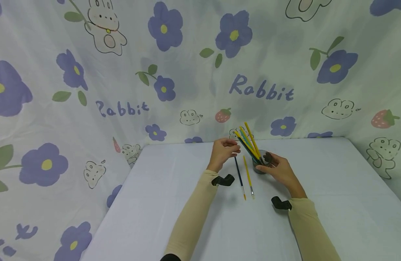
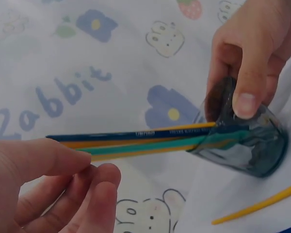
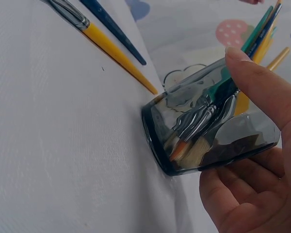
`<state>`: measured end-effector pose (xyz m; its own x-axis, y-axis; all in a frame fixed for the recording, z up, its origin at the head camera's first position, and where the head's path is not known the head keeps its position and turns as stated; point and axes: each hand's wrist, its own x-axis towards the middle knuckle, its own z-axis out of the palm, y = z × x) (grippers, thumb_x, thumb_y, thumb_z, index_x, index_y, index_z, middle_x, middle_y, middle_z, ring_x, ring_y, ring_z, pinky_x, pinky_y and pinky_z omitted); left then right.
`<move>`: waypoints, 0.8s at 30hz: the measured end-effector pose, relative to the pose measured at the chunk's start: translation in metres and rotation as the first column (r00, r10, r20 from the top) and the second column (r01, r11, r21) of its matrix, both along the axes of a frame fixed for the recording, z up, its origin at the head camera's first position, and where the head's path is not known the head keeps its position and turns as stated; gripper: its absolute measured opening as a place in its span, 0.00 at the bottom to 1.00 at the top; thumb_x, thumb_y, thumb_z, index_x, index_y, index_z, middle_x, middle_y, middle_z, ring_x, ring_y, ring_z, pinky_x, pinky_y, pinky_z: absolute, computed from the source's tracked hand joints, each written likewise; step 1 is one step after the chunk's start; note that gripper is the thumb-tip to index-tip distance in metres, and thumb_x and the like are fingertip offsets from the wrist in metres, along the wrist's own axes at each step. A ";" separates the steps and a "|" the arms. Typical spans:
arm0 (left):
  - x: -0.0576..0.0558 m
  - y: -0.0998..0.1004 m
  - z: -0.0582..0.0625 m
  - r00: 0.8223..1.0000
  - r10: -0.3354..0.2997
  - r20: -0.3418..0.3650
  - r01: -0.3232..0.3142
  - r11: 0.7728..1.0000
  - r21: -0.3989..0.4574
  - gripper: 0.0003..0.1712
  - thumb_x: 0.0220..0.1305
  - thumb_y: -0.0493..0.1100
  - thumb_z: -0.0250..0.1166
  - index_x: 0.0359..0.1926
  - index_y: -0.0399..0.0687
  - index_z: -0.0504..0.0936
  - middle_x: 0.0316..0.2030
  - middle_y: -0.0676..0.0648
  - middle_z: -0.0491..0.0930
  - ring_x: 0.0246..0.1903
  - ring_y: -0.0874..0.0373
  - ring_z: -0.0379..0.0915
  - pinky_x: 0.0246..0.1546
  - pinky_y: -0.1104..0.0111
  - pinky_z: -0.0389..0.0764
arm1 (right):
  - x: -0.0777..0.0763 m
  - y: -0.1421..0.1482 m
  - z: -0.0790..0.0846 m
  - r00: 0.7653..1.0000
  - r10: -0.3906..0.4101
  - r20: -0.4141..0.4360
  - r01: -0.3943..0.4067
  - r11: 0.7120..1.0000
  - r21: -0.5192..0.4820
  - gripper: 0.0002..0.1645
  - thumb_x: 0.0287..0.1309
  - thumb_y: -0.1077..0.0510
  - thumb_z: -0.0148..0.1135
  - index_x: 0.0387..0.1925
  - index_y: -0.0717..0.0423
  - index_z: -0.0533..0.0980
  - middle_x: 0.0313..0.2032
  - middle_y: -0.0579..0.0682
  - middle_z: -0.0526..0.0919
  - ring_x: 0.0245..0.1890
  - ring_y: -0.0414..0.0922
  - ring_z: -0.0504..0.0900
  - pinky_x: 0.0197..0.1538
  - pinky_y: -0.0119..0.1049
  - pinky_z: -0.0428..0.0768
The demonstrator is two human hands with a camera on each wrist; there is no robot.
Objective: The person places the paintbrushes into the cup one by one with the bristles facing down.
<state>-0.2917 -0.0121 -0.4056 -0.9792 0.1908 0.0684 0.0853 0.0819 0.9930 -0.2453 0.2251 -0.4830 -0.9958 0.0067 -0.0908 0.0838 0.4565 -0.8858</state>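
My right hand (image 1: 280, 172) grips a dark, see-through glass cup (image 3: 218, 131), thumb on one side and fingers on the other. Several paintbrushes (image 2: 169, 138) with yellow, teal and dark blue handles stand in it, bristles down, handles leaning toward the left hand. My left hand (image 1: 223, 154) is beside the handle ends, its fingers loosely bent with nothing visibly held. In the left wrist view its thumb overlaps some handle ends; contact is unclear. On the table to the left of the cup lie a dark blue paintbrush (image 1: 240, 177) and a yellow paintbrush (image 1: 248, 177), bristles toward me.
A white cloth covers the table (image 1: 167, 203). Behind it hangs a curtain (image 1: 193, 65) printed with flowers, rabbits and strawberries, close to the table's far edge. Another part of the curtain runs along the left side.
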 end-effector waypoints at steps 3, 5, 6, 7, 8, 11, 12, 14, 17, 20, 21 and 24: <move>0.000 -0.005 -0.003 1.000 0.028 -0.004 -0.028 0.999 -0.025 0.07 0.63 0.35 0.72 0.42 0.39 0.85 0.37 0.40 0.88 0.33 0.56 0.89 0.40 0.64 0.92 | 0.000 0.000 -0.001 1.000 -0.002 -0.001 0.002 1.000 -0.008 0.68 0.53 0.34 0.77 0.81 0.61 0.51 0.78 0.66 0.60 0.77 0.65 0.62 0.77 0.58 0.68; 0.000 -0.009 -0.005 0.999 0.041 -0.002 -0.041 0.998 -0.039 0.08 0.63 0.35 0.72 0.42 0.38 0.85 0.37 0.40 0.88 0.33 0.56 0.89 0.40 0.65 0.92 | 0.000 0.000 -0.001 1.000 -0.003 -0.004 0.003 1.000 -0.015 0.69 0.53 0.34 0.77 0.81 0.62 0.51 0.78 0.67 0.59 0.77 0.65 0.62 0.77 0.57 0.69; 0.000 -0.011 -0.007 0.999 0.047 0.001 -0.047 0.998 -0.046 0.08 0.63 0.35 0.72 0.42 0.37 0.85 0.37 0.40 0.88 0.33 0.56 0.89 0.40 0.65 0.92 | 0.001 0.000 -0.001 1.000 -0.002 -0.009 0.002 1.000 -0.020 0.69 0.53 0.35 0.77 0.81 0.62 0.51 0.78 0.67 0.59 0.77 0.65 0.62 0.77 0.57 0.69; 0.000 -0.012 -0.008 0.999 0.051 0.006 -0.051 0.997 -0.053 0.09 0.63 0.35 0.72 0.43 0.36 0.85 0.37 0.39 0.88 0.32 0.56 0.89 0.39 0.65 0.92 | 0.001 0.000 -0.001 1.000 -0.002 -0.014 0.002 1.000 -0.021 0.68 0.53 0.35 0.77 0.81 0.63 0.50 0.78 0.67 0.60 0.77 0.65 0.62 0.76 0.57 0.69; 0.000 -0.014 -0.010 0.998 0.056 0.011 -0.055 0.997 -0.059 0.09 0.63 0.35 0.72 0.43 0.35 0.85 0.37 0.39 0.88 0.32 0.56 0.89 0.39 0.65 0.92 | 0.001 -0.001 -0.001 1.000 -0.002 -0.021 0.001 1.000 -0.024 0.68 0.54 0.35 0.77 0.81 0.63 0.51 0.78 0.67 0.60 0.77 0.65 0.63 0.76 0.57 0.69; 0.000 -0.018 -0.015 0.997 0.076 0.029 -0.073 0.994 -0.086 0.09 0.63 0.35 0.72 0.43 0.34 0.85 0.37 0.39 0.89 0.31 0.57 0.88 0.39 0.66 0.92 | 0.002 0.000 -0.002 0.999 0.004 -0.047 -0.005 1.000 -0.026 0.66 0.55 0.37 0.77 0.80 0.63 0.52 0.77 0.67 0.62 0.77 0.65 0.64 0.76 0.57 0.69; 0.000 -0.020 -0.016 0.996 0.082 0.036 -0.078 0.992 -0.098 0.09 0.63 0.35 0.72 0.43 0.34 0.85 0.37 0.39 0.89 0.31 0.58 0.88 0.39 0.66 0.92 | 0.003 0.000 -0.002 0.999 0.005 -0.054 -0.006 1.000 -0.025 0.66 0.55 0.37 0.77 0.80 0.63 0.53 0.77 0.67 0.62 0.76 0.65 0.64 0.76 0.57 0.70; 0.000 -0.022 -0.020 0.994 0.096 0.055 -0.089 0.988 -0.129 0.07 0.64 0.36 0.72 0.41 0.37 0.86 0.37 0.40 0.89 0.31 0.59 0.88 0.38 0.67 0.91 | 0.003 0.000 -0.003 0.998 0.004 -0.063 -0.005 1.000 -0.024 0.66 0.55 0.36 0.77 0.80 0.63 0.53 0.76 0.67 0.63 0.76 0.65 0.65 0.76 0.57 0.70; 0.001 -0.024 -0.025 0.991 0.106 0.081 -0.091 0.980 -0.175 0.06 0.65 0.37 0.71 0.41 0.39 0.86 0.39 0.38 0.89 0.31 0.58 0.88 0.38 0.68 0.91 | 0.004 0.000 -0.002 0.998 0.001 -0.065 -0.003 1.000 -0.025 0.66 0.54 0.36 0.76 0.80 0.62 0.53 0.76 0.67 0.63 0.76 0.65 0.65 0.76 0.57 0.70; 0.003 -0.026 -0.033 0.990 0.114 0.088 -0.092 0.971 -0.220 0.07 0.64 0.38 0.72 0.41 0.39 0.87 0.38 0.39 0.90 0.31 0.58 0.88 0.36 0.70 0.90 | 0.004 -0.001 -0.001 0.998 -0.002 -0.065 0.000 1.000 -0.031 0.66 0.54 0.35 0.77 0.80 0.62 0.53 0.76 0.67 0.64 0.76 0.65 0.65 0.76 0.57 0.70; 0.003 -0.026 -0.035 0.990 0.115 0.086 -0.092 0.968 -0.235 0.07 0.64 0.38 0.72 0.41 0.39 0.87 0.37 0.39 0.90 0.30 0.58 0.88 0.35 0.70 0.90 | 0.004 -0.001 -0.001 0.998 -0.002 -0.066 0.000 0.999 -0.032 0.66 0.54 0.35 0.77 0.80 0.62 0.53 0.76 0.67 0.64 0.76 0.64 0.65 0.76 0.57 0.70; 0.005 -0.026 -0.041 0.990 0.121 0.074 -0.096 0.957 -0.273 0.08 0.63 0.39 0.73 0.40 0.38 0.87 0.33 0.42 0.90 0.27 0.61 0.86 0.33 0.72 0.89 | 0.004 -0.001 -0.001 0.997 0.000 -0.071 -0.002 0.999 -0.033 0.65 0.54 0.36 0.77 0.80 0.62 0.54 0.76 0.67 0.65 0.76 0.64 0.66 0.76 0.56 0.71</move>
<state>-0.2867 -0.0386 -0.4468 -0.9949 0.0823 -0.0590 -0.0266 0.3498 0.9365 -0.2415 0.2238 -0.4845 -0.9998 0.0036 -0.0198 0.0194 0.4266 -0.9042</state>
